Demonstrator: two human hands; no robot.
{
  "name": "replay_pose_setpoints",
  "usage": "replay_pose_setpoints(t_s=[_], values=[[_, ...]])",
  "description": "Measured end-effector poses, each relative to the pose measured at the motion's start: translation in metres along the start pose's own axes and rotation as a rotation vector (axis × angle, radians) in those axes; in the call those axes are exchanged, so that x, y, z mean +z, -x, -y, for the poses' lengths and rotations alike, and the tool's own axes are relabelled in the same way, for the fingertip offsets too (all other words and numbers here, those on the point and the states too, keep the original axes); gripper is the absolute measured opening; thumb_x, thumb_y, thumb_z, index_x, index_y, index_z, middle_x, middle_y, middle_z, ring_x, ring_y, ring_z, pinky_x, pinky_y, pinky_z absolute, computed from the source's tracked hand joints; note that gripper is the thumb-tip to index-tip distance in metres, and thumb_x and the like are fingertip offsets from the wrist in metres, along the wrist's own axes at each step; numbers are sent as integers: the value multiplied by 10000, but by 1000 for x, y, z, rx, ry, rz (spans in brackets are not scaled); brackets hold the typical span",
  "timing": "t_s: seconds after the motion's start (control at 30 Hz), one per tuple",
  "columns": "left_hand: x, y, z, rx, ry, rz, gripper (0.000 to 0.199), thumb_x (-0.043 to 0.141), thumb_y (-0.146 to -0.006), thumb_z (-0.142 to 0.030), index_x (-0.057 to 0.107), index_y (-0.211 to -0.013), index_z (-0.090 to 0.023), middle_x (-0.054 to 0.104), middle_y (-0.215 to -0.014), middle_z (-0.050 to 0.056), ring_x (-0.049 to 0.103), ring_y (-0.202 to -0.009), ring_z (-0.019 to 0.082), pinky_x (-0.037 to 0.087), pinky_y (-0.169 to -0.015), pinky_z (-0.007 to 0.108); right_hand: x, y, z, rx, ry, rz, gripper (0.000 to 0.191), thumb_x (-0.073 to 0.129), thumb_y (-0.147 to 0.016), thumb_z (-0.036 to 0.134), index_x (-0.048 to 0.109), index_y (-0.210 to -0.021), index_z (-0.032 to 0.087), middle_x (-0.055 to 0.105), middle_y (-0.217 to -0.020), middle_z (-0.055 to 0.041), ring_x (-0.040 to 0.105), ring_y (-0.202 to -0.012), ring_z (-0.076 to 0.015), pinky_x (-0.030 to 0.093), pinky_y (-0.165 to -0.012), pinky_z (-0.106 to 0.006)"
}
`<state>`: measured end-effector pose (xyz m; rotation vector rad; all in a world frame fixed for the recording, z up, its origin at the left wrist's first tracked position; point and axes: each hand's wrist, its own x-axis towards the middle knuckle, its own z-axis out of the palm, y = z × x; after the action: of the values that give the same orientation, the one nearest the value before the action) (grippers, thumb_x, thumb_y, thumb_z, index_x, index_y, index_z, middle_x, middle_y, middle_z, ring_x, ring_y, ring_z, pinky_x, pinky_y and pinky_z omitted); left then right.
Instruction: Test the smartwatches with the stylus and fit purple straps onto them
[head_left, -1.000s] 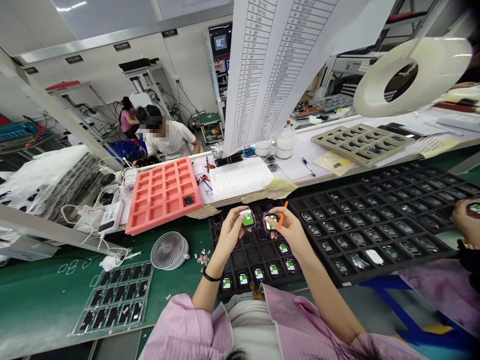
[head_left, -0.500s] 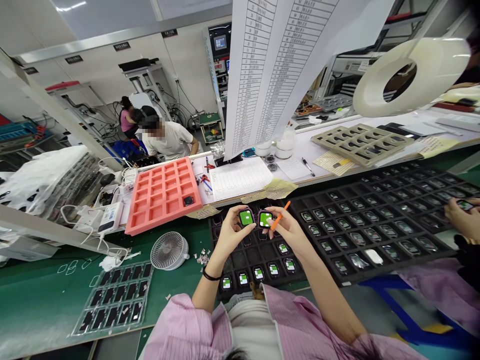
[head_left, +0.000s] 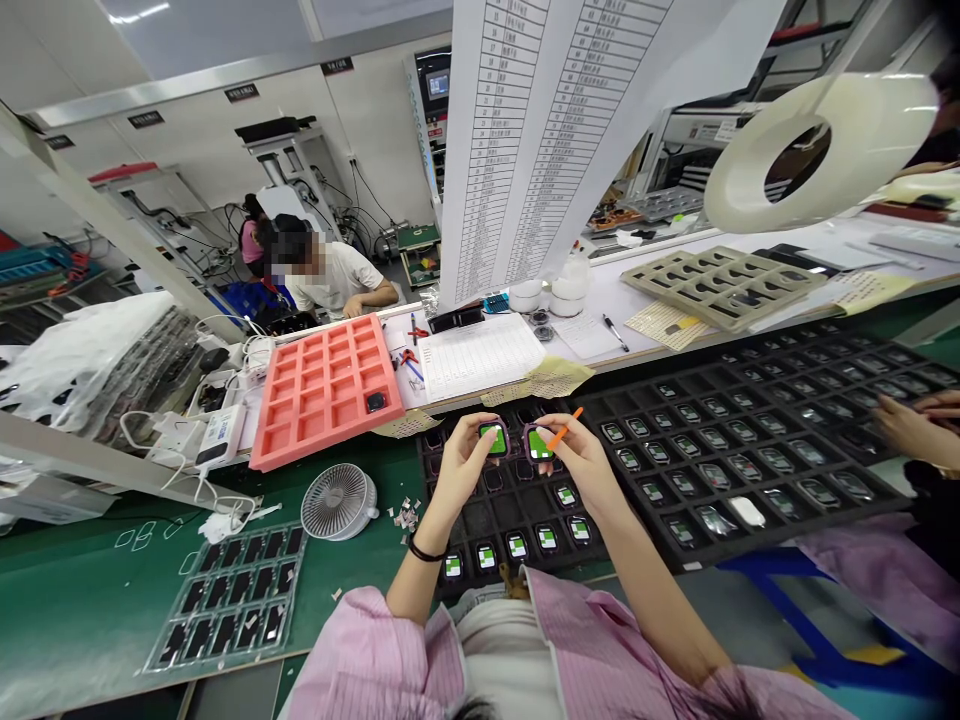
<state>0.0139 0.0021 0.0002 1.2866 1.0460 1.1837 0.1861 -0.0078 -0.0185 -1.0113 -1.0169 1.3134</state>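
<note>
My left hand (head_left: 461, 465) grips a smartwatch body (head_left: 496, 443) with a lit green and white screen, its thumb lying on the screen. In my right hand (head_left: 581, 460) is a second smartwatch (head_left: 537, 449) with a purple-edged case and a similar screen. An orange stick-like tool (head_left: 568, 427) is also held there, slanting up past the fingers. Both watches are side by side, slightly apart, above a black foam tray (head_left: 469, 520). Along its near rows sit several watches (head_left: 517, 546) with lit green and white screens.
More black trays of watches (head_left: 716, 475) extend rightward, where a co-worker's hands (head_left: 919, 425) reach in. A fan (head_left: 339, 500) stands left beside small scraps (head_left: 407, 515) and a clear tray (head_left: 225, 590). Ahead are a pink tray (head_left: 326, 385), hanging printed sheets (head_left: 525, 150) and a tape roll (head_left: 817, 150).
The two watches have moved slightly apart, and my left thumb has shifted onto its screen. At the right, the co-worker's hands no longer show the watch seen before.
</note>
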Motion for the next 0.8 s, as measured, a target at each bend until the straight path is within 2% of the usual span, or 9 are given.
replay_pose_setpoints(t_s=[0.13, 0.23, 0.37, 0.53, 0.67, 0.8], values=[[4, -1, -1, 29, -47, -69, 362, 628, -783, -516, 604, -910, -178, 605, -850, 32, 539, -661, 104, 438, -483, 176, 3, 2, 4, 15, -1, -8, 286, 695, -749, 469, 631, -898, 233, 591, -727, 13, 541, -467, -110, 444, -425, -264], [6, -1, 1, 22, -54, -53, 363, 633, -776, -519, 599, -888, -176, 587, -804, 17, 516, -618, 91, 428, -456, 167, 5, 3, 6, 19, -1, -28, 294, 733, -709, 458, 628, -869, 235, 604, -746, 6, 528, -467, -110, 441, -414, -265], [6, 0, 1, -17, -43, -22, 371, 594, -800, -533, 602, -924, -184, 587, -851, 21, 529, -668, 98, 445, -460, 150, 4, 1, 3, 14, 11, -19, 356, 783, -648, 450, 616, -872, 229, 598, -724, 17, 522, -449, -102, 441, -401, -251], [4, 1, -1, -41, -59, -41, 365, 576, -818, -521, 606, -961, -187, 598, -939, 37, 554, -760, 120, 470, -492, 142, 0, -1, -3, 5, -16, -39, 313, 714, -724, 474, 611, -875, 220, 585, -686, 21, 529, -439, -102, 446, -405, -250], [2, -1, 0, -34, -58, -55, 376, 585, -811, -529, 606, -974, -191, 599, -933, 32, 547, -707, 101, 450, -471, 136, -2, -2, -6, -16, -1, 26, 393, 810, -632, 364, 587, -928, 234, 584, -689, 39, 557, -473, -109, 439, -413, -234], [0, -3, 2, -21, -28, -51, 403, 603, -788, -553, 602, -976, -196, 593, -910, 16, 513, -622, 71, 415, -432, 138, -3, -3, -11, -38, 6, 59, 429, 813, -631, 323, 563, -969, 237, 589, -683, 43, 565, -504, -111, 455, -426, -228]])
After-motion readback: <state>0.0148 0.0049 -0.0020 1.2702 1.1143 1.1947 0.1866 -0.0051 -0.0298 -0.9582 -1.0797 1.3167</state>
